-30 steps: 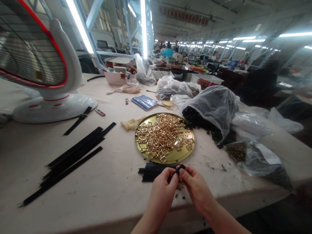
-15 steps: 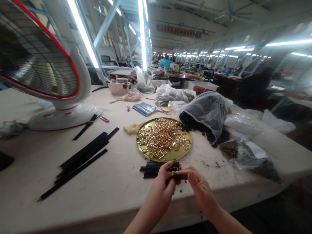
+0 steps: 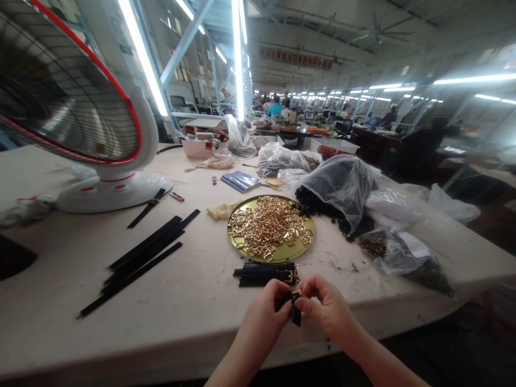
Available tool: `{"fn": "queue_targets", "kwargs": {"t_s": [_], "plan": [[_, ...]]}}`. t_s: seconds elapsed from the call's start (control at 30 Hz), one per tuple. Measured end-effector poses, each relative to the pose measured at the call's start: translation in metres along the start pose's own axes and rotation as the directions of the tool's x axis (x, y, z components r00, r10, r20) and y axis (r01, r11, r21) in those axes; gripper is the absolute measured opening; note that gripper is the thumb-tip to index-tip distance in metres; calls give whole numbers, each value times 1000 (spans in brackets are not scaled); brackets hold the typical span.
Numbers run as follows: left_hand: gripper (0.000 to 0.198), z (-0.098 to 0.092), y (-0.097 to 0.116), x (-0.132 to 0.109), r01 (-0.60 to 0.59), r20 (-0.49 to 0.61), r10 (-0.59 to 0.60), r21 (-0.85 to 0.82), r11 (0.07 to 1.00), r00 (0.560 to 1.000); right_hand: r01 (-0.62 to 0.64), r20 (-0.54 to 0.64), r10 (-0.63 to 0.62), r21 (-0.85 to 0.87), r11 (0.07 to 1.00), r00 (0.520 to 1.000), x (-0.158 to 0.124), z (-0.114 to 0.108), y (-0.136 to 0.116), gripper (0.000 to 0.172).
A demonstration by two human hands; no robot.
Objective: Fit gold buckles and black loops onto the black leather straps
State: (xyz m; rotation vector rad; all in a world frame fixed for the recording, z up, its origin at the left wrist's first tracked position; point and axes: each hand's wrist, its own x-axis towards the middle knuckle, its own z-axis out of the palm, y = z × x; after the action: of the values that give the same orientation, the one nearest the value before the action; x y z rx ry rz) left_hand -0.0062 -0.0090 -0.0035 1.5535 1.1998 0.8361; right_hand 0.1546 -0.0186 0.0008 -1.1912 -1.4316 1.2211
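Unlike half a second ago, one flat black strap (image 3: 297, 317) with a gold metal fitting is hanging end-down, just in front of one stack of black straps with gold buckles (image 3: 260, 277). The left hand (image 3: 264, 307) and right hand (image 3: 328, 307) are working close together, fingers pinching the strap. One round golden tray (image 3: 291, 254) is holding small gold metal buckles (image 3: 269, 220), too many to count.

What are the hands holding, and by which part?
A black strap. The left hand and right hand pinch it near a gold metal piece; one end hangs below.
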Motion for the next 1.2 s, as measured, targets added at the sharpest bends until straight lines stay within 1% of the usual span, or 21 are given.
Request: {"fn": "queue_targets", "kwargs": {"t_s": [0.07, 0.13, 0.2, 0.27, 0.33, 0.37, 0.43, 0.53, 0.63, 0.7, 0.8, 0.87, 0.97, 1.03, 1.1, 1.13, 1.2], "plan": [[13, 0, -2, -2, -13, 53, 15, -51, 999, 998, 0, 26, 0, 4, 1000, 1000, 2, -3, 2, 27], [15, 0, -5, -4, 18, 105, -5, -121, 992, 994, -22, 38, 23, -19, 1000, 999, 5, -5, 5, 27], [18, 2, -7, -6, 62, 141, -36, -184, 981, 989, -23, -22, 21, -113, 993, 1000, 6, -6, 9, 25], [22, 4, -7, -6, 96, 156, -60, -231, 968, 986, -14, -117, -11, -208, 978, 993, 7, -4, 14, 22], [24, 5, -7, -4, 114, 158, -75, -249, 962, 985, -16, -175, -21, -203, 979, 984, 9, -2, 17, 16], [24, 5, -8, -3, 126, 162, -87, -248, 960, 983, -27, -178, -2, -161, 987, 984, 10, -1, 19, 20], [25, 5, -10, 0, 160, 176, -119, -242, 957, 977, -67, -131, 62, -39, 997, 989, 14, -1, 20, 28], [23, 4, -14, 5, 183, 191, -140, -230, 956, 972, -183, -16, 185, 99, 978, 983, 21, -1, 19, 25], [19, 2, -18, 11, 172, 203, -128, -212, 962, 971, -303, 52, 299, 155, 940, 953, 25, -3, 16, 26], [16, 2, -19, 15, 178, 220, -135, -187, 966, 966, -326, 79, 317, 167, 930, 945, 26, -4, 16, 26], [11, 2, -21, 19, 229, 260, -175, -194, 954, 950, -298, 88, 289, 122, 947, 953, 29, -6, 21, 23], [10, 3, -23, 21, 268, 284, -201, -226, 936, 938, -267, 46, 264, 63, 962, 963, 31, -6, 25, 20], [11, 5, -25, 24, 290, 260, -227, -239, 927, 939, -189, -57, 185, -89, 978, 981, 33, -6, 28, 14], [15, 6, -26, 26, 303, 242, -246, -231, 925, 938, -146, -74, 133, -222, 964, 988, 34, -7, 27, 10], [19, 8, -26, 27, 315, 250, -257, -229, 921, 933, -129, -25, 128, -308, 943, 992, 34, -9, 24, 6], [22, 9, -25, 27, 315, 255, -256, -226, 922, 932, -135, 14, 147, -314, 940, 989, 34, -11, 22, 5], [24, 10, -24, 28, 303, 265, -245, -204, 931, 933, -186, 104, 219, -257, 948, 970, 33, -15, 19, 4]]}}
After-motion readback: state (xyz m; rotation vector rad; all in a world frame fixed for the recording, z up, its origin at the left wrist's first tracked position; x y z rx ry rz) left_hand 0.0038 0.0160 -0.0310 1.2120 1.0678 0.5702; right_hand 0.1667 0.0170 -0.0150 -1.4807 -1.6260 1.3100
